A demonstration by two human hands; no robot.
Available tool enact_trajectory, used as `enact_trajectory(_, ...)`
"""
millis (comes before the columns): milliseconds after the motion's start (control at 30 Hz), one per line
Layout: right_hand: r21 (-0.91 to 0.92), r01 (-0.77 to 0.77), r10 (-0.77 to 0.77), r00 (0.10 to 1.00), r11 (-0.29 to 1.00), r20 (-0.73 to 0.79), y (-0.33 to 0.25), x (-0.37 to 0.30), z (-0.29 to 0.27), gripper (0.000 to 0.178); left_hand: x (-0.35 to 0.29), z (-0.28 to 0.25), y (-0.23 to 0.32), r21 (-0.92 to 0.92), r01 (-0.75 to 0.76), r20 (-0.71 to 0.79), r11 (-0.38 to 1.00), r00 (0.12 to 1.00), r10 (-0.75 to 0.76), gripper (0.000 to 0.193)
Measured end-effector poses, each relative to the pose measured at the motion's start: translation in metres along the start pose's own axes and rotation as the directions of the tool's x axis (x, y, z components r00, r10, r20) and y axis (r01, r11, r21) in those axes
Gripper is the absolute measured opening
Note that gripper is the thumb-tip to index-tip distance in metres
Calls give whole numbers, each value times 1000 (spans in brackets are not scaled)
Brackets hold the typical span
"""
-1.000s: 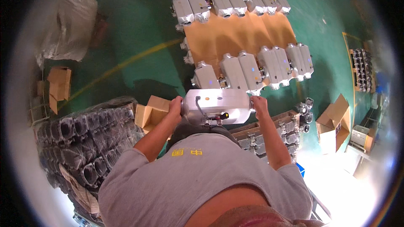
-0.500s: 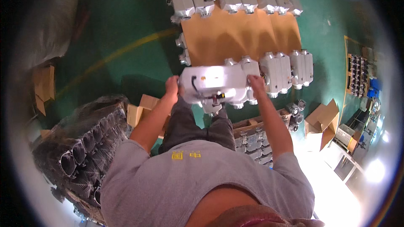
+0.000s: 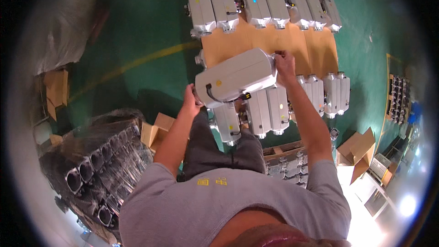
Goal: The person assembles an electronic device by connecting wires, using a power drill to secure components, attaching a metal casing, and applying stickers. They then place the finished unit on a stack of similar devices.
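Between my two hands hangs a grey air heater, a long boxy housing with round end ports and a short black cable. It is tilted, its right end farther from me than its left. My left hand grips the left end, and my right hand is closed round the port at the right end. Below it lies a brown cardboard sheet on a stack. Similar heaters line its far edge and near edge; the held one partly covers the near row.
To my left stands a film-wrapped pile of black-and-silver round parts. An open cardboard box is beside my legs, another box at the right. A crate of metal parts sits close by my right leg. The floor is green.
The heater has moved away from me and slightly up, its right end swinging forward from nearly level to slanted. Both hands have kept their hold. The whole view has shifted a little.
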State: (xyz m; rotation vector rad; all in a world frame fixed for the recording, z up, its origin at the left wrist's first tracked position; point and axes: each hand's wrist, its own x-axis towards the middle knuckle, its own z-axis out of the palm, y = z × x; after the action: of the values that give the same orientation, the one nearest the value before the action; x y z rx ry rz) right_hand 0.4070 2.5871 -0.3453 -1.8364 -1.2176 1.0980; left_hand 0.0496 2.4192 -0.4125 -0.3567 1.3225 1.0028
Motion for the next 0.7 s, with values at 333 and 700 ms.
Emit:
enact_trajectory(333,-226,215,-186,972,950,143,11,119,55,30,133,13,-44,-119,61,14,991,998,-60,26)
enact_trajectory(700,-335,-25,29,1000,942,6,189,173,95,35,247,22,20,370,-180,-13,912,980,198,24)
